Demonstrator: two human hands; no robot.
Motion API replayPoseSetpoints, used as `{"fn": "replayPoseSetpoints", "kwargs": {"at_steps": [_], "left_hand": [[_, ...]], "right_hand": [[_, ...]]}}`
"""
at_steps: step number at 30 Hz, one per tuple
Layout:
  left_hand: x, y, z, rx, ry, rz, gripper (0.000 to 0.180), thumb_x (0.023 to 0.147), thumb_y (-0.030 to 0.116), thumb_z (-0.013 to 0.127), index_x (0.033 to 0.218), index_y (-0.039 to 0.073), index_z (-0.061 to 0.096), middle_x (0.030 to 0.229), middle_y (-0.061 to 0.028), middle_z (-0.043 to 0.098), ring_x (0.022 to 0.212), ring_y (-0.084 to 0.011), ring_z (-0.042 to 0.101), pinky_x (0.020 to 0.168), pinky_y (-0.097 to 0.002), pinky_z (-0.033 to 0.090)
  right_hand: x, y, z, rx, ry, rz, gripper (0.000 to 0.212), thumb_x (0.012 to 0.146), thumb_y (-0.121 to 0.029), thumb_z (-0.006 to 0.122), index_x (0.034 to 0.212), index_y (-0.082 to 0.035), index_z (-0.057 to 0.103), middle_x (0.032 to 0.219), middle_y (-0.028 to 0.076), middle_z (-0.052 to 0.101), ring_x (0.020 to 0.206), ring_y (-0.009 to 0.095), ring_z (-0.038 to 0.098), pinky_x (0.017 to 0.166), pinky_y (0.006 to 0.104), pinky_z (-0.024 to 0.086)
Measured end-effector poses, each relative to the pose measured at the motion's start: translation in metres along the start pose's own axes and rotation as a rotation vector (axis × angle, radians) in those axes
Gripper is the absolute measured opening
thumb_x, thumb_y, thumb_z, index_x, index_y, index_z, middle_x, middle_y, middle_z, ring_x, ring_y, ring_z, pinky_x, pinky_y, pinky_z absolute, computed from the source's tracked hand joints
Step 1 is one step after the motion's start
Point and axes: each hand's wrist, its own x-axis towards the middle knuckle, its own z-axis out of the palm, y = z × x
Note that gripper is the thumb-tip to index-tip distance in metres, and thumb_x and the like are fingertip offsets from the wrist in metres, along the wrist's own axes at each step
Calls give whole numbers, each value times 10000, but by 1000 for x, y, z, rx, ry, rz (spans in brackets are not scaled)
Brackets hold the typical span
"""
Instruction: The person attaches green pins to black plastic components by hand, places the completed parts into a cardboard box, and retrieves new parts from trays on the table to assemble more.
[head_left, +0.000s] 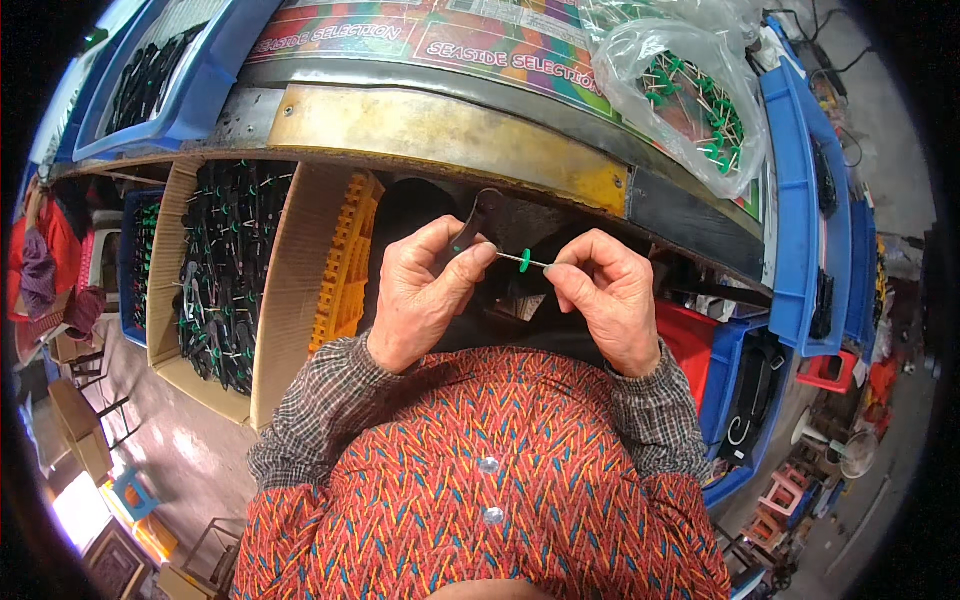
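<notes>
Between the thumb and fingers of my left hand (425, 290) is a small black curved plastic piece (484, 212), its rounded end pointing up and away from me. My right hand (612, 300) pinches the far right end of a thin metal pin with a green disc (525, 261) around its middle. The pin lies nearly level between my hands. Its left end meets my left thumb beside the black piece; whether it enters the piece is hidden by my fingers. Both hands are above my lap, just in front of the worktable's edge.
The worktable's metal edge (450, 130) curves ahead. On it lies a clear plastic bag (610, 60) of green-headed pins. A cardboard box (275, 290) of black pieces with pins stands at left, beside an orange crate (345, 260). Blue bins (795, 210) flank the table.
</notes>
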Motion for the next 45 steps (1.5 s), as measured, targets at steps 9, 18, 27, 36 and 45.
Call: {"fn": "replayPoseSetpoints", "kwargs": {"at_steps": [9,18,27,36,45], "left_hand": [[-4,-4,1,14,-14,-33,128,936,153,610,880,40,587,657,31,527,500,-23,419,436,-184,314],[-4,-4,1,5,-26,-14,130,936,155,610,886,37,589,650,29,521,500,-24,419,436,-187,313],[-3,-7,2,-23,8,-5,127,914,140,644,878,23,612,611,71,511,504,10,418,430,-179,300],[-4,-9,0,-16,3,-31,121,905,132,656,896,17,620,624,75,513,520,10,413,437,-183,298],[-5,-8,-1,37,-10,-12,119,915,147,639,887,37,606,640,53,512,510,-17,415,443,-185,316]], "right_hand": [[-2,1,1,25,-2,-26,111,858,-58,679,840,-22,575,722,-27,559,612,20,522,523,182,424],[-4,3,2,-96,-9,-32,128,909,-112,633,852,0,602,680,-32,544,578,24,484,502,197,400],[-3,4,6,-47,15,-40,119,891,-91,654,827,-10,595,679,-41,536,587,20,490,511,194,405],[0,4,8,-29,-6,-59,83,843,-23,669,839,-20,586,752,-38,557,657,17,520,571,183,431],[2,-2,12,-185,-51,-58,185,791,-62,726,926,-1,616,773,-18,560,664,34,498,567,204,420]]}}
